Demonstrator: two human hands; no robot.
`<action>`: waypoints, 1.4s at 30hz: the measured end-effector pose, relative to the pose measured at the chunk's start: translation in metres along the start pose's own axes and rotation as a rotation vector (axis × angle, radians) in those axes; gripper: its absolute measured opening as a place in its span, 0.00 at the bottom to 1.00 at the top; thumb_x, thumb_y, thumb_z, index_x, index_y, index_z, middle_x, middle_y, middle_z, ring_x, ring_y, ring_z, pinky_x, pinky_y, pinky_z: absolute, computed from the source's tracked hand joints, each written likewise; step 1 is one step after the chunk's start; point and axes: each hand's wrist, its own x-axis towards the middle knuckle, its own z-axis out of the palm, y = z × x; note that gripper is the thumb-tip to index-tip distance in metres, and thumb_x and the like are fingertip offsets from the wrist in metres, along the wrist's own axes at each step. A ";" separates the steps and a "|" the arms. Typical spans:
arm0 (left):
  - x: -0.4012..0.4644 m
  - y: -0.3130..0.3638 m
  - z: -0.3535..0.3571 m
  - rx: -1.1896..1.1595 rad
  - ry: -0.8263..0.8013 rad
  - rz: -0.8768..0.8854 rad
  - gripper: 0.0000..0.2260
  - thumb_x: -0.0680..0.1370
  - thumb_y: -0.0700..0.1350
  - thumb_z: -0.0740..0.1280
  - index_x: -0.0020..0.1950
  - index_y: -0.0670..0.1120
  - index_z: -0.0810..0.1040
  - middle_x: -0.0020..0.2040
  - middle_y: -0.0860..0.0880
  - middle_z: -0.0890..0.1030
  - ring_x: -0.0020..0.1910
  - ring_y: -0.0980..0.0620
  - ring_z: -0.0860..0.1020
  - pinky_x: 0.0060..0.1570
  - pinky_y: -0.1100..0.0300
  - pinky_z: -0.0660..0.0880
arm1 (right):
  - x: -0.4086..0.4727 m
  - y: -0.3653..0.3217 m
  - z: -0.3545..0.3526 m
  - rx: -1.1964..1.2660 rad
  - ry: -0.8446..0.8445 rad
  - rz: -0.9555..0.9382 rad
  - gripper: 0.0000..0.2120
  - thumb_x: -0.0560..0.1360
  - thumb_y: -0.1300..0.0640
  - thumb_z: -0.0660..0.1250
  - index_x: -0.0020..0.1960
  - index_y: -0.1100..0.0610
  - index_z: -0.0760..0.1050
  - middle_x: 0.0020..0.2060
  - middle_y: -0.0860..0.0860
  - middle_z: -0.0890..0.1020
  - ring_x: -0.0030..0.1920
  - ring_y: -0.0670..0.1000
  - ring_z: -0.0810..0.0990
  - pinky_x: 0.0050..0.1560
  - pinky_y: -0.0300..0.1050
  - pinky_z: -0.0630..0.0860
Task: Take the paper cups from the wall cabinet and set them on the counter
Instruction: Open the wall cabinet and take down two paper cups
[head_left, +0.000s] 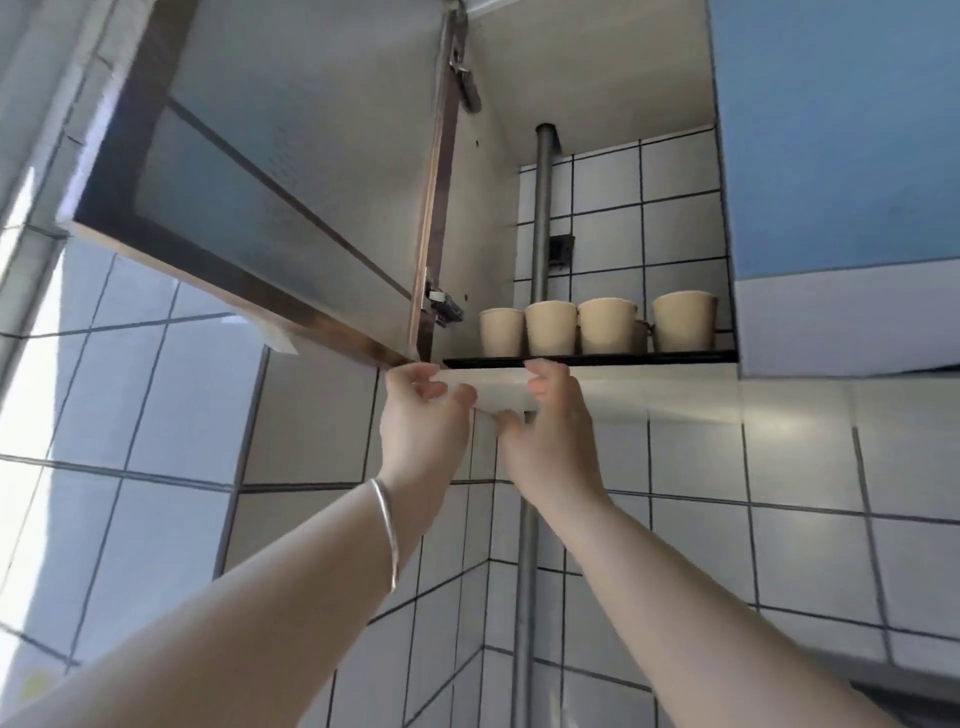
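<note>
Several beige paper cups (550, 328) stand upside down in a row on the dark bottom shelf (649, 358) of the open wall cabinet, up high in the head view. My left hand (423, 415) and my right hand (548, 423) are both raised just below the shelf's front edge, side by side, fingers curled and apart. Neither hand touches a cup and nothing is in them. A silver bangle sits on my left wrist. The counter is out of view.
The cabinet's frosted-glass door (249, 208) is swung open to the left, above my left arm. A blue closed cabinet door (841, 135) borders the opening on the right. A grey pipe (543, 218) runs up the tiled corner through the cabinet.
</note>
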 end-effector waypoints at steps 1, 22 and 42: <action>0.005 -0.003 0.008 0.024 -0.055 -0.032 0.15 0.73 0.42 0.67 0.56 0.50 0.69 0.53 0.49 0.76 0.53 0.47 0.77 0.58 0.51 0.76 | 0.005 0.009 -0.010 -0.040 0.025 0.018 0.24 0.74 0.60 0.65 0.68 0.55 0.65 0.63 0.52 0.72 0.64 0.51 0.71 0.51 0.32 0.61; 0.095 0.002 0.157 0.546 -0.418 0.344 0.22 0.74 0.47 0.63 0.66 0.43 0.64 0.54 0.42 0.77 0.44 0.45 0.73 0.43 0.56 0.71 | 0.145 0.074 -0.083 -0.588 0.325 0.237 0.39 0.72 0.53 0.69 0.74 0.62 0.51 0.69 0.60 0.67 0.66 0.61 0.69 0.60 0.50 0.70; 0.110 0.002 0.199 0.506 -0.372 0.291 0.30 0.74 0.58 0.62 0.67 0.39 0.64 0.58 0.42 0.77 0.53 0.42 0.76 0.45 0.57 0.68 | 0.190 0.084 -0.096 -0.412 0.202 0.385 0.26 0.70 0.51 0.69 0.65 0.59 0.71 0.62 0.55 0.76 0.59 0.55 0.77 0.52 0.44 0.73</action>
